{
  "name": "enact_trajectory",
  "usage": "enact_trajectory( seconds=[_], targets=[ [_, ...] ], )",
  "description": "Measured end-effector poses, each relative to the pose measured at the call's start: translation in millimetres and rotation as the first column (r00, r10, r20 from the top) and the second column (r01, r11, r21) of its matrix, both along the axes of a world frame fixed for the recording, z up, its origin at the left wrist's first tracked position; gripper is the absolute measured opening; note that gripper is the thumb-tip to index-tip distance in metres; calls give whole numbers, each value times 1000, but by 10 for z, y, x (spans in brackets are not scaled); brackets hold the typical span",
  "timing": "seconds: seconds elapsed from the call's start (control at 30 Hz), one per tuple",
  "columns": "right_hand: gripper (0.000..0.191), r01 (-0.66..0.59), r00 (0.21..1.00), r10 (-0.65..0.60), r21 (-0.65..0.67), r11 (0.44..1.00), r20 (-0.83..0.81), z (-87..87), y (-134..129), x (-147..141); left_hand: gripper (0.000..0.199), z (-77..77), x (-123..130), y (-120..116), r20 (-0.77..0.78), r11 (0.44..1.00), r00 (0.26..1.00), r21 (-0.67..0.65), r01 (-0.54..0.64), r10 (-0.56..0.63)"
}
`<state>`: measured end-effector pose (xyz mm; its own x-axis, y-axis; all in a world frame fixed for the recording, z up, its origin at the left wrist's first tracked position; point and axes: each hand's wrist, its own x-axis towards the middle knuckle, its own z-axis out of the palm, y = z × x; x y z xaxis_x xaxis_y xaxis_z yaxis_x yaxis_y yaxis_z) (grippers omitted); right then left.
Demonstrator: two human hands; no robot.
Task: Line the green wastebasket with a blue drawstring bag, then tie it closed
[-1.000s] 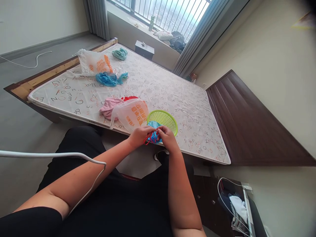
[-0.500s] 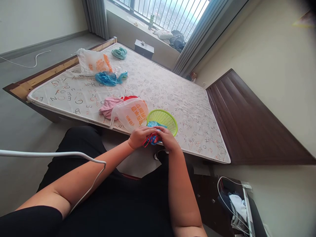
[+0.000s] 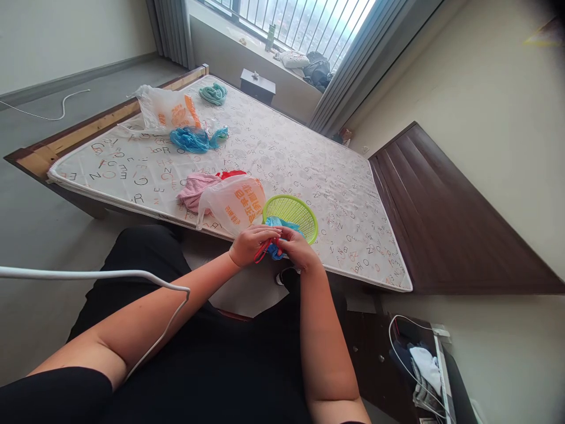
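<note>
My left hand (image 3: 252, 246) and my right hand (image 3: 299, 247) meet above the mattress edge, their fingers pinching a thin red cord (image 3: 265, 252). A crumpled blue plastic piece (image 3: 277, 228) bunches under and beyond my fingers, touching the rim of a round lime-green plastic basket (image 3: 295, 216). Left of my hands lies a white plastic bag with orange print (image 3: 233, 205), in front of a pink towel (image 3: 194, 192) and a red cloth (image 3: 232, 175). Farther off are a blue plastic bundle (image 3: 189, 139), a second printed bag (image 3: 165, 111) and a teal cloth (image 3: 212, 93).
The letter-printed mattress (image 3: 309, 176) rests on a wooden bed frame (image 3: 88, 121) with a dark brown headboard (image 3: 432, 218). A white cable (image 3: 110, 273) hangs across my left arm. Clothes lie in a dark unit (image 3: 419, 365) at the lower right.
My hands have drawn slightly closer, and the red cord now runs a little farther left. The blue plastic has shifted slightly toward the basket.
</note>
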<state>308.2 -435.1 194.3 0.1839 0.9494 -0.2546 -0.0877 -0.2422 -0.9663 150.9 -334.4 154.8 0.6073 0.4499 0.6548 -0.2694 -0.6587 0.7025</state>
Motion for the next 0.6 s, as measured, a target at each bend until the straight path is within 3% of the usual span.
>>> enact_trajectory(
  seconds=[0.1,0.27,0.4,0.47,0.6],
  targets=[
    [42,43,999,-43,7,999,-13,-45,4,18,23,-30,19,22,19,999,1000,-29,18,-18],
    [37,270,959,-271,21,963,86,-83,19,84,28,-61,37,23,39,991,994,-80,106,-103],
    [37,467,871,-479,118,876,111,-83,19,189,36,-71,47,-14,-19,945,995,-316,90,-101],
    [36,554,816,-572,165,816,88,-54,-15,288,40,-108,65,6,-18,862,999,-507,22,-35],
    [36,678,727,-686,188,710,-34,75,-195,568,52,-231,83,182,-5,594,994,-801,-67,106]
  ],
)
